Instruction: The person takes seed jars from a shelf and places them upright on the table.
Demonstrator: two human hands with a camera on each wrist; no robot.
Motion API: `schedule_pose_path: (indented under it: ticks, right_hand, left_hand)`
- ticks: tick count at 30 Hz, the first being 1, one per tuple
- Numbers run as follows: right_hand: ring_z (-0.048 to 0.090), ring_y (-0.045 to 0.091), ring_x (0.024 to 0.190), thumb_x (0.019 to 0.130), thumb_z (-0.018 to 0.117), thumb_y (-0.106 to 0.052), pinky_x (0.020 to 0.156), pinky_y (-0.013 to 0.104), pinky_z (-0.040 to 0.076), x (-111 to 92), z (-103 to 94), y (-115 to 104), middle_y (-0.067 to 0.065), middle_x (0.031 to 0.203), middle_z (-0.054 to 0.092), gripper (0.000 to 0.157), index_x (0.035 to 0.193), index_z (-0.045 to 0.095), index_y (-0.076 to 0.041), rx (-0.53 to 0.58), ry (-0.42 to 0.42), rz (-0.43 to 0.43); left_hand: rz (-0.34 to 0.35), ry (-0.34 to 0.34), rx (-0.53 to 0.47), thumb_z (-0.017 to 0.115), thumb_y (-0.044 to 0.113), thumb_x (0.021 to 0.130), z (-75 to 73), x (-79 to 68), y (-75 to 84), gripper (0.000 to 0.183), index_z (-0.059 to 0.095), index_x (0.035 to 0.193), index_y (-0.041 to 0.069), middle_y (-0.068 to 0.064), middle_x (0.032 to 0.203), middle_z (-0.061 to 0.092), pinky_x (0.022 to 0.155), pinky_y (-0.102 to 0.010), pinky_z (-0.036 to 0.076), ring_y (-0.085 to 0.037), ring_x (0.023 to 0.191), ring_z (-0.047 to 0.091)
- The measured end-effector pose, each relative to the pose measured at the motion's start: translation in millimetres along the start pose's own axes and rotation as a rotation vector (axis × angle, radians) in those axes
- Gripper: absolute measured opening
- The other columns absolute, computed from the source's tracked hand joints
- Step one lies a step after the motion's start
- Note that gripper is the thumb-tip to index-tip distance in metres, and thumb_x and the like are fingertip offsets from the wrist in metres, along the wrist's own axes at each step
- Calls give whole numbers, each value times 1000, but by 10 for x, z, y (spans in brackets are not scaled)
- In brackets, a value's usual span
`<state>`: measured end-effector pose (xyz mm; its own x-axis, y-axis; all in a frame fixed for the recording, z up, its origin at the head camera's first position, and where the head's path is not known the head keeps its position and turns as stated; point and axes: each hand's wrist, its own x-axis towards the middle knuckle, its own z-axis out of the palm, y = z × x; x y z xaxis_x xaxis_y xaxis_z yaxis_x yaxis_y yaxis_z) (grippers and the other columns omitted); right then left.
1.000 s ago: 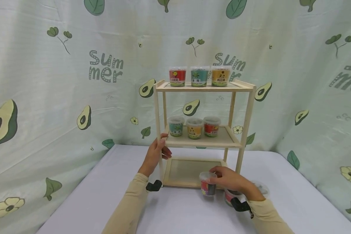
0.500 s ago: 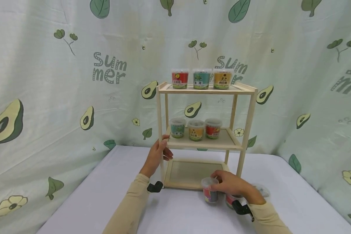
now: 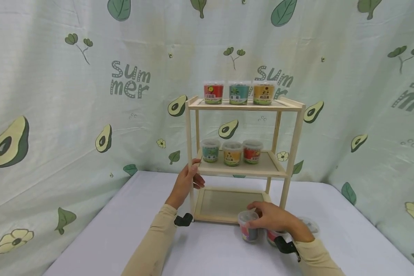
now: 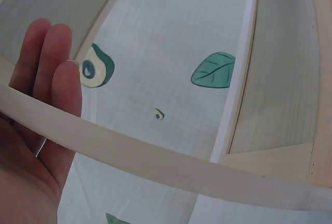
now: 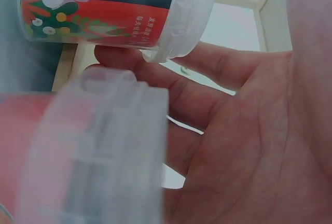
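My right hand [image 3: 272, 217] grips a small clear plastic tub [image 3: 245, 230] by its lid, in front of the rack's bottom shelf. In the right wrist view the held tub [image 5: 98, 22] lies sideways, its label dark and red with flowers; fingertips press at its lid. A second red-labelled tub [image 3: 272, 237] stands under the right wrist, and a lidded tub [image 3: 311, 226] sits further right behind it. My left hand [image 3: 184, 184] holds the wooden rack [image 3: 239, 173] at its left front post beside the middle shelf. The left wrist view shows three fingers stretched behind the post [image 4: 129, 154].
On the top shelf stand a red tub [image 3: 213, 94], a teal tub [image 3: 239, 94] and a yellow tub [image 3: 263, 94]. The middle shelf bears a teal tub [image 3: 210, 152], a yellow tub [image 3: 232, 155] and a red tub [image 3: 252, 153]. A white table [image 3: 151, 191] and patterned curtain [image 3: 151, 126] surround the rack.
My right hand has lowered slightly with the tub, bringing it a little nearer the table and to the right. The left hand stays on the rack; the head view has shifted slightly.
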<state>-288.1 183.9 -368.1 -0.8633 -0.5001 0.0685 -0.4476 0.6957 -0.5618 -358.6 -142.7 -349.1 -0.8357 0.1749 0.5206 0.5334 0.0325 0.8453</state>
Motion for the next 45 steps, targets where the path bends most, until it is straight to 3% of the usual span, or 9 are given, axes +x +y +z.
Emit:
schedule_pose_path:
  ticks: [9,21,29,34,45]
  right_hand:
    - [61,23,101,84,77,-44,86,48,50,0,-25,-18,5,110,66,62,128,62,-3,16,-13,7]
    - [63,22,99,90,74,-37,84,45,53,-18,-33,-44,5,104,68,51,123,63,0,61,1,10]
    - [64,23,97,88,76,-32,84,46,52,-10,-33,-58,5,102,69,47,120,64,1,64,0,-26]
    - [63,19,92,87,76,-23,80,41,52,13,-18,-36,0,97,68,35,113,68,-1,50,2,-41]
    - [63,18,93,90,64,0,76,33,53,11,-19,-2,-1,99,69,20,107,71,-7,61,33,-67]
  left_hand:
    - [12,-1,-9,43,53,104,-8,13,-21,52,50,142,18,-18,80,65,63,-39,57,-28,70,68]
    - [-21,-26,-31,39,39,109,-11,33,-18,46,45,146,13,-29,85,64,69,-50,58,-38,75,69]
    - [-19,-55,-21,36,29,111,-5,-54,247,45,41,148,4,-35,87,62,72,-51,57,-48,80,67]
    - [-16,-40,-22,38,28,111,9,-98,329,42,44,146,5,-33,86,62,71,-50,57,-46,79,66]
    - [-18,-39,-15,39,33,110,1,-84,290,45,44,147,8,-28,85,64,72,-50,57,-40,77,68]
